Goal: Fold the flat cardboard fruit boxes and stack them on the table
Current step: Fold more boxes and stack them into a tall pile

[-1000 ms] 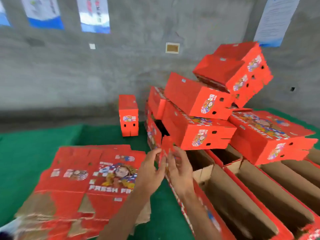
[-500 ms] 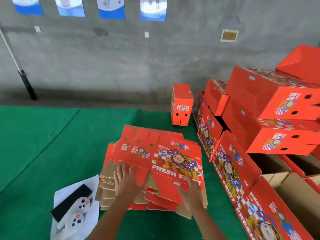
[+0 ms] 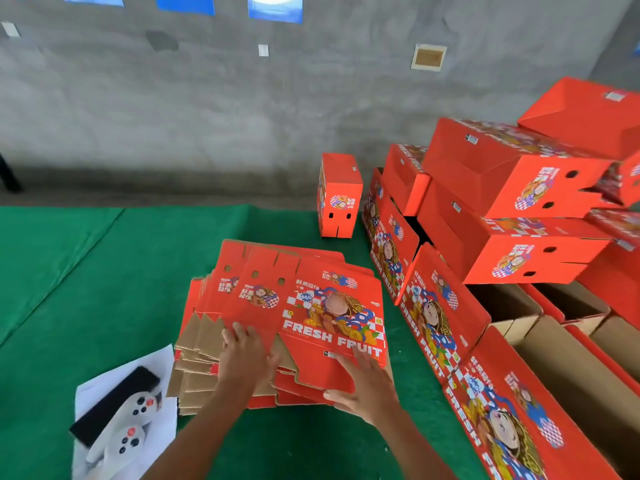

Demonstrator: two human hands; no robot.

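A green felt-like cloth covered the counter (image 3: 104, 271), which ran back to a bare grey concrete wall (image 3: 207, 109) hung with blue-and-white posters (image 3: 275, 6) and a small framed plaque (image 3: 428, 57). Near the middle lay a stack of flat cardboard boxes (image 3: 304, 306), red print up, brown flaps fanned out at the near edge. The left hand (image 3: 246, 358) rested flat on the stack's near flaps, its grip loose, fingers straight and holding nothing. The right hand (image 3: 367, 386) lay spread on the top sheet's near right corner, thumb at the edge; whether it pinched the sheet could not be told. To the right, folded red boxes (image 3: 512, 181) were piled against the wall, with open boxes (image 3: 571, 375) in front of them. One folded box (image 3: 337, 195) stood on end apart. A white sheet (image 3: 131, 410) at the near left carried game controllers (image 3: 124, 424).
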